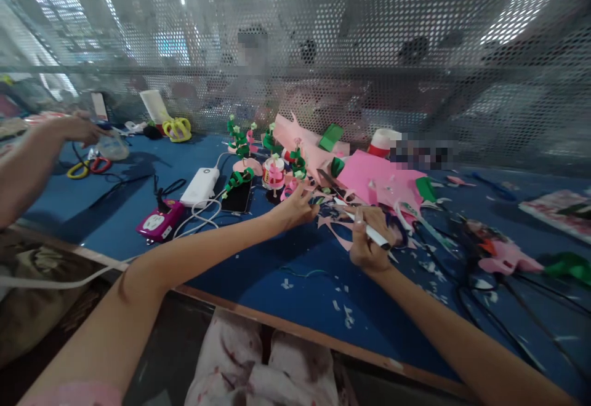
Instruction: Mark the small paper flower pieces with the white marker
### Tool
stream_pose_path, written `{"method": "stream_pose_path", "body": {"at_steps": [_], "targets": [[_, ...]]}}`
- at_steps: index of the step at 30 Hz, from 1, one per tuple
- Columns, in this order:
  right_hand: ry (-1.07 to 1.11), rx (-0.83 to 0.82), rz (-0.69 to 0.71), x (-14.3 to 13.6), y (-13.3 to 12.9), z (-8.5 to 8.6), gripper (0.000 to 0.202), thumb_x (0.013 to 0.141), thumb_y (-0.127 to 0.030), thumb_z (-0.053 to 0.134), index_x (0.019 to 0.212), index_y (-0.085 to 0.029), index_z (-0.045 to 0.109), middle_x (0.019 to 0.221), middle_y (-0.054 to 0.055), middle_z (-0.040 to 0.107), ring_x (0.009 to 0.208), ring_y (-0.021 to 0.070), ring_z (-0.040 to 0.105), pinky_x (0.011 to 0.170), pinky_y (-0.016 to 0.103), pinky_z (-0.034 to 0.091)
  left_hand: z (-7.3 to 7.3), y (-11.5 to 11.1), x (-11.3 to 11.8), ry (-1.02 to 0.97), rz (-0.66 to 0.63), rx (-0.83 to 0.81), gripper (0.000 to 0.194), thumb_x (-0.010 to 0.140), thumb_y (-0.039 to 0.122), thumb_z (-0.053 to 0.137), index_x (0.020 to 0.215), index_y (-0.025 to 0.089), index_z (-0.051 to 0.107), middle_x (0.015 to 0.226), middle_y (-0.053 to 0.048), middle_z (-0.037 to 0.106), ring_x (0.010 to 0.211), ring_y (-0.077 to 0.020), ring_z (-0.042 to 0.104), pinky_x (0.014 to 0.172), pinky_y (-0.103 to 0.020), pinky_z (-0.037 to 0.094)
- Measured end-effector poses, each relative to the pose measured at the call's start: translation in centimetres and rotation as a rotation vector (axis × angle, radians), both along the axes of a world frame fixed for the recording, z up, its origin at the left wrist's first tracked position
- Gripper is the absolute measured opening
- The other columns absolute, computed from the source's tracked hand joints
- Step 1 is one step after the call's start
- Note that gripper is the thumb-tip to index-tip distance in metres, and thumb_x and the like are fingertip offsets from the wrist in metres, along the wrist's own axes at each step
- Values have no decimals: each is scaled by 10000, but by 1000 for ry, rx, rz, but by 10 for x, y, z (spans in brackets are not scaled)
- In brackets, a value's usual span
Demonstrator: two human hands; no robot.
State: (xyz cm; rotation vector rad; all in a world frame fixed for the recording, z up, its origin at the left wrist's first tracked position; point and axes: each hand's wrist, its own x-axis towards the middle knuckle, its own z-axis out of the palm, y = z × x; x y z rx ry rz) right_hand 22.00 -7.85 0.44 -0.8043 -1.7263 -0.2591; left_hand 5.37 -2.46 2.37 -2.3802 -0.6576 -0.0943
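Note:
My right hand (369,246) is closed round a white marker (377,237), whose dark end sticks out toward the lower right. The marker's front part runs among paper scraps. Across from it, my left hand (295,210) reaches over the same scraps with curled fingers; what they pinch, if anything, is too small to make out. Pink paper cuttings (339,234) lie between and below the hands. Just beyond my left hand stand curled green paper plants (237,141) with pale flower tips, and a small pink-and-white cup-like piece (273,173). Bright pink sheets (378,178) lie behind my right hand.
A white power bank (201,187) with a cable, a black phone (237,195) and a purple device (160,221) lie left. Another person's hand (78,129) is near scissors (99,165) at far left. Black cables (466,295) cross the right side. A perforated metal screen (295,55) stands behind.

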Motion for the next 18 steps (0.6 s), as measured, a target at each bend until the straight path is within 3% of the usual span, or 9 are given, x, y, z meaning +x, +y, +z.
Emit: {"method": "stream_pose_path", "body": {"at_steps": [5,9,13,15,18], "targets": [[4,-20,-1,1,-2,2,254,856,-158,355,894,-157,606,755,107,624,743,224,543,671,409,441,6,-5,7,5,74,-5,240,835,89,383,946,97,596,812,-126,665,1058,-291,529,912,-496,379],[49,-67,0,1,-1,1,265,877,-201,339,872,-186,603,759,109,618,750,226,537,684,424,444,20,-14,1,-52,39,-114,230,846,98,394,971,89,587,901,-144,666,1168,-293,460,938,-484,370],[219,-181,-2,1,4,-6,256,891,-256,353,865,-193,599,789,86,610,751,208,567,705,407,465,47,-28,-12,-41,-91,-329,293,731,-32,457,999,48,545,945,-140,646,1224,-256,403,1013,-390,318],[283,-226,-13,2,7,-9,266,896,-280,354,855,-189,600,801,73,606,751,195,580,720,394,466,65,-36,-21,-49,-149,-462,337,704,-42,466,1028,42,509,1042,-160,608,1215,-221,410,947,-292,375],[350,-263,-24,3,10,-13,285,897,-318,356,872,-178,602,793,64,607,762,187,585,729,373,463,97,-37,-36,-253,-144,-602,255,809,88,445,1061,103,479,1035,-118,601,978,-168,562,808,-250,430]]}}
